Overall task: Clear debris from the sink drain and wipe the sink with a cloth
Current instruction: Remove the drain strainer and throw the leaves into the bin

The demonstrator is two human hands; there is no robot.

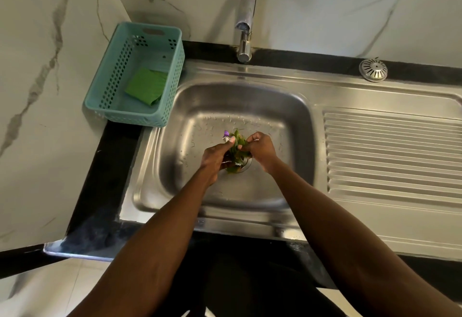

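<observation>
Debris [235,150], leafy clump with foil scraps, directly over the sink [295,106] drain: left hand [215,157] grips its left side, right hand [260,149] pinches its right, long axis running near-to-far between them.

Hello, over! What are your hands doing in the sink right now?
Left hand and right hand both gripping the leaves over the drain. Cloth untouched in the basket. Nothing in the way.
</observation>
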